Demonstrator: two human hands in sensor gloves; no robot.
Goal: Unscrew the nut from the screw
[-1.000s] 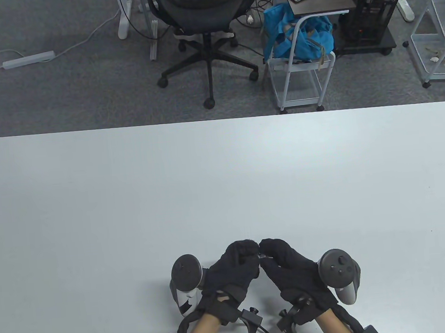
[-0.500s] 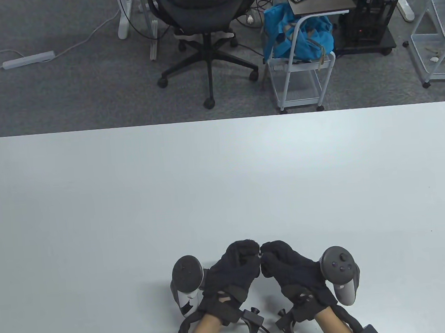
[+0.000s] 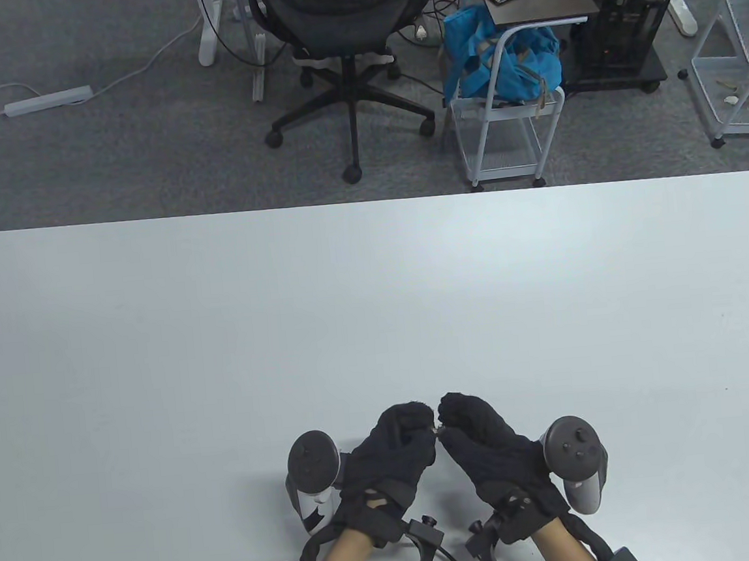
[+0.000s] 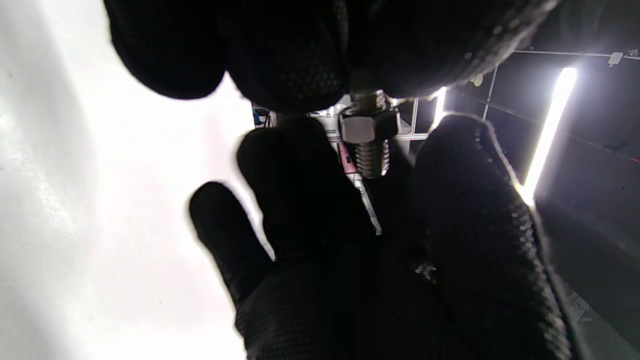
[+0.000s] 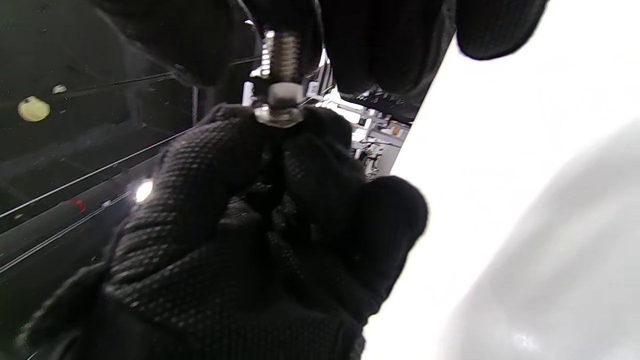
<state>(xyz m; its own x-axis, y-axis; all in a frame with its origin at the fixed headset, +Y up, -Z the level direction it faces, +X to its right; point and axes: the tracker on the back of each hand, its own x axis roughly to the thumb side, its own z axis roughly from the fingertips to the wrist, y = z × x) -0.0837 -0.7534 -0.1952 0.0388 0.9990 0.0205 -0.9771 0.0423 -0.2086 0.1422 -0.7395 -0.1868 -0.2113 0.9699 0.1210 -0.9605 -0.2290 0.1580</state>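
Note:
In the table view my left hand [image 3: 422,424] and right hand [image 3: 450,416] meet fingertip to fingertip low over the near table edge, with a small metal screw [image 3: 437,427] between them. In the left wrist view my left fingers [image 4: 295,60] pinch the screw's upper end; its head is hidden. The hex nut [image 4: 369,127] sits just below them, with the threaded end [image 4: 372,157] sticking out. My right fingers [image 4: 300,170] stand on either side of the nut with gaps showing. In the right wrist view the nut [image 5: 281,97] sits against my left fingertips [image 5: 220,145].
The white table [image 3: 377,306] stretches away in front of my hands. Cables and wrist mounts [image 3: 430,537] lie near the bottom edge. An office chair [image 3: 344,47] and carts stand on the floor beyond the table.
My right hand has turned; its fingertips lifted and moved a little farther up the table. My left hand has stayed still, holding the screw.

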